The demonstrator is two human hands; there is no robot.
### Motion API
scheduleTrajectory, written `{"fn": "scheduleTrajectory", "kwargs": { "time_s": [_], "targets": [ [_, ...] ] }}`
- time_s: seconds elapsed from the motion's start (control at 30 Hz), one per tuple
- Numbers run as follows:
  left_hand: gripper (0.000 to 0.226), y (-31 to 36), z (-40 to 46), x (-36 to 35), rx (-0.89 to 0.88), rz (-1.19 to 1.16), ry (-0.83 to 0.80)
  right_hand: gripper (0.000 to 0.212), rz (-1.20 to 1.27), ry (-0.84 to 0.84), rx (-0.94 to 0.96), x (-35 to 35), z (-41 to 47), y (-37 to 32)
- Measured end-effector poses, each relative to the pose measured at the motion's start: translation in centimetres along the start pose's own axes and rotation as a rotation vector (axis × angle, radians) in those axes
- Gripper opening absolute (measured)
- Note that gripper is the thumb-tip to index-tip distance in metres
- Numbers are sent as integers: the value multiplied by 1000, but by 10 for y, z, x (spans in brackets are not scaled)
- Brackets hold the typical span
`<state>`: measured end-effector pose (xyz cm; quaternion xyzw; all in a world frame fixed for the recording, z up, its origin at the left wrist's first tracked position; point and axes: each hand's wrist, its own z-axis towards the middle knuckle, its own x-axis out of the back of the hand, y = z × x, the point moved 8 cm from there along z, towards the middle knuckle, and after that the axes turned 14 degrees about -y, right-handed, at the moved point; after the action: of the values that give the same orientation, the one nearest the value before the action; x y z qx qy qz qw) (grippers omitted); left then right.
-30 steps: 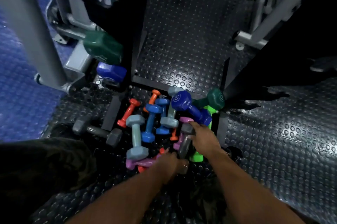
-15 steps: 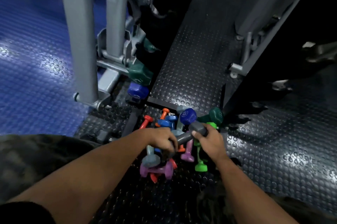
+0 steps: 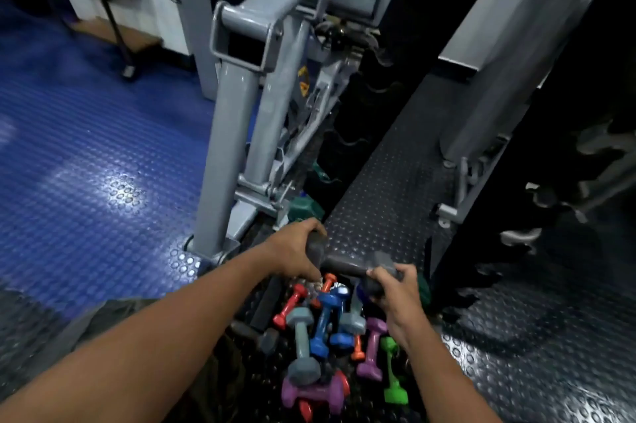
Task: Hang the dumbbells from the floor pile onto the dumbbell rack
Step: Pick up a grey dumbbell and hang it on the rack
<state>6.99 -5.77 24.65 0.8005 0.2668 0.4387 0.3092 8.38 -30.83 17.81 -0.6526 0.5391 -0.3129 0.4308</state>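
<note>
While both hands carry one grey dumbbell (image 3: 347,266) above the floor pile (image 3: 323,347), a slip would drop it onto the coloured weights. Left hand (image 3: 296,252): grip closed round one head. Right hand (image 3: 394,295): grip closed round the other. Grey machine frame (image 3: 237,119) stands left, crowding the dark dumbbell rack (image 3: 344,147), where a green dumbbell (image 3: 304,209) already hangs low.

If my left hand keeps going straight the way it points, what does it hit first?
Probably the green dumbbell low on the rack, just beyond your left hand, which grips the grey dumbbell. Depth is unclear.
</note>
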Motion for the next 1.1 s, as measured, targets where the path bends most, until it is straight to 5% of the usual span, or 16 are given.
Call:
{"fn": "scheduleTrajectory", "kwargs": {
  "time_s": [0.2,0.4,0.77,1.1],
  "targets": [
    [89,-4,-19,48,-102,-273,180,65,143,-252,-95,-33,-15,-15],
    [58,-16,-19,94,-189,-497,417,81,268,-434,-63,-77,-29,-37],
    [49,-33,-6,142,-165,-506,634,61,351,-438,79,-128,-13,-62],
    [37,-14,24,167,-244,-477,729,43,-1,-164,356,-130,-6,-95]
  ]
}}
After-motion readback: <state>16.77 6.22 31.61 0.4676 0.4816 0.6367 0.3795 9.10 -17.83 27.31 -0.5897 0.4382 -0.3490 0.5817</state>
